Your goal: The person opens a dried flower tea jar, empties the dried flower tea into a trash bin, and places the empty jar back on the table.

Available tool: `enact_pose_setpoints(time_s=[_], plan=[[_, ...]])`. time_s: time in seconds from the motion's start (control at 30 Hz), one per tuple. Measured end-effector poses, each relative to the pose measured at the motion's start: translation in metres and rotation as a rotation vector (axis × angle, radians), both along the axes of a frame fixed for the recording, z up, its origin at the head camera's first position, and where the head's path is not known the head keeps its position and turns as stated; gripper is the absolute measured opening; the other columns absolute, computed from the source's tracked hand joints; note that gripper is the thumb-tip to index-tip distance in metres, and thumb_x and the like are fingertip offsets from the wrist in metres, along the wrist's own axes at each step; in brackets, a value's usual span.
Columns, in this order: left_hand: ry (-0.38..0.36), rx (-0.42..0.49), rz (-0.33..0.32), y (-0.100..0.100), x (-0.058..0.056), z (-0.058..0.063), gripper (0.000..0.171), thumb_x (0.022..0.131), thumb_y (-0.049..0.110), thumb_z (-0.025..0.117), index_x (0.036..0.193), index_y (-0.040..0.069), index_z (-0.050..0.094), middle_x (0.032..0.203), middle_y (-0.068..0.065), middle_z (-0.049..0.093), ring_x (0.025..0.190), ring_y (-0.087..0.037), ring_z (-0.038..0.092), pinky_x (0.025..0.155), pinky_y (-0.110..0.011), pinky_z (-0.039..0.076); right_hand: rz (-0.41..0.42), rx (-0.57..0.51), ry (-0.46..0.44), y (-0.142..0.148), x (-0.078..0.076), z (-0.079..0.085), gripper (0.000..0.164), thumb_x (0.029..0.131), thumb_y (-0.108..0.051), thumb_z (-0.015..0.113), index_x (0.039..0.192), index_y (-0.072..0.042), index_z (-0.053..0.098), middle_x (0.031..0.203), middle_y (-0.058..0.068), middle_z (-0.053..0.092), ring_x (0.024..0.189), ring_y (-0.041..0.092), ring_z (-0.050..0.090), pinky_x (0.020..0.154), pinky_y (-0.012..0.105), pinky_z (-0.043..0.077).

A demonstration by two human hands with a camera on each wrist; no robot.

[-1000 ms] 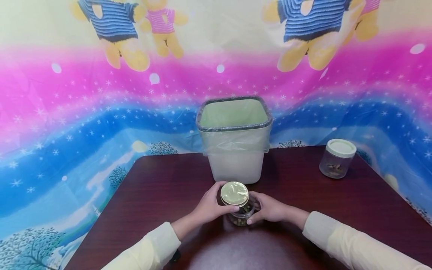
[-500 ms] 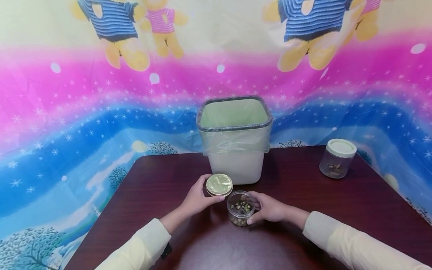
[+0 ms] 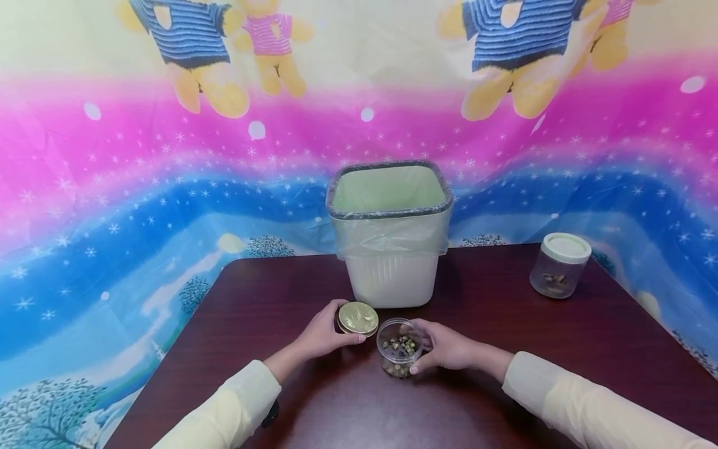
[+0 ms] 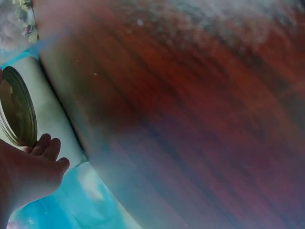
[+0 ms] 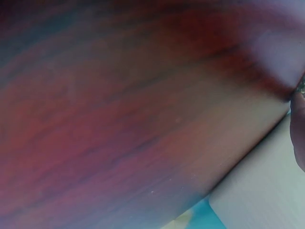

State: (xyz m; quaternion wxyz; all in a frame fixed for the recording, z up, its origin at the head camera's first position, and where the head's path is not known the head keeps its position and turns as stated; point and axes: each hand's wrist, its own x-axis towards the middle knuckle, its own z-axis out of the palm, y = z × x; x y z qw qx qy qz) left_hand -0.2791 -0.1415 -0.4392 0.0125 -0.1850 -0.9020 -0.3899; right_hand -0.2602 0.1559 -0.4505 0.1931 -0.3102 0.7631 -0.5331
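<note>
My left hand [image 3: 323, 332] holds a round gold lid [image 3: 359, 318] by its edge, thumb on the near side. The lid's underside rim shows in the left wrist view, where the left hand [image 4: 38, 171] appears at the left edge. Just right of the lid is a small clear jar [image 3: 399, 355], its top uncovered, with small greenish-brown dried pieces inside. My right hand [image 3: 449, 345] grips this jar from the right, thumb in front and fingers behind. In the right wrist view only a sliver of the right hand [image 5: 298, 129] shows.
Behind the hands stands a pale bin [image 3: 392, 274] with a clear plastic liner and grey rim. A second clear jar [image 3: 555, 274] with a pale green lid is at the far right of the dark wooden table [image 3: 269, 280]. A printed cloth [image 3: 112, 187] hangs behind.
The left hand has lifted the gold lid off the jar and carried it left, then slightly lower. The right hand has kept its grip on the jar in the same place.
</note>
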Motion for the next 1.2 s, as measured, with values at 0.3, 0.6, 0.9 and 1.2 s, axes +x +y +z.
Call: enact_pose_setpoints(time_s=[0.3,0.6,0.9,1.2], plan=[[-0.006,-0.071,-0.058,0.000,0.000,-0.004,0.078,0.069,0.041,0.086,0.127,0.002,0.051,0.115,-0.008,0.060,0.107,-0.025,0.057,0.091,-0.044,0.045,0.029,0.001,0.030,0.001,-0.001,-0.001,0.082,0.077,-0.009,0.082,0.138,0.016,0.033,0.140,0.032,0.042,0.132,0.046,0.036,0.104,0.042,0.038],[-0.013,-0.113,-0.075,-0.001,-0.002,-0.012,0.080,0.068,0.043,0.087,0.127,0.002,0.051,0.115,-0.007,0.059,0.107,-0.023,0.056,0.092,-0.042,0.045,0.005,-0.002,-0.015,0.000,0.000,-0.002,0.081,0.077,-0.004,0.081,0.139,0.015,0.033,0.142,0.031,0.041,0.134,0.045,0.034,0.105,0.048,0.035],[0.005,-0.125,-0.075,0.001,-0.004,-0.015,0.079,0.064,0.036,0.090,0.124,0.002,0.052,0.111,-0.005,0.058,0.104,-0.022,0.056,0.091,-0.040,0.045,-0.007,0.003,-0.018,0.000,0.000,0.000,0.082,0.076,-0.005,0.082,0.139,0.013,0.034,0.142,0.029,0.042,0.134,0.043,0.034,0.105,0.049,0.034],[0.020,-0.162,-0.084,0.001,-0.005,-0.018,0.086,0.063,0.037,0.089,0.128,-0.006,0.050,0.132,-0.022,0.051,0.121,-0.033,0.050,0.101,-0.045,0.040,0.007,0.000,-0.004,-0.001,0.002,0.004,0.082,0.077,-0.004,0.081,0.139,0.015,0.032,0.142,0.032,0.040,0.134,0.046,0.034,0.105,0.050,0.034]])
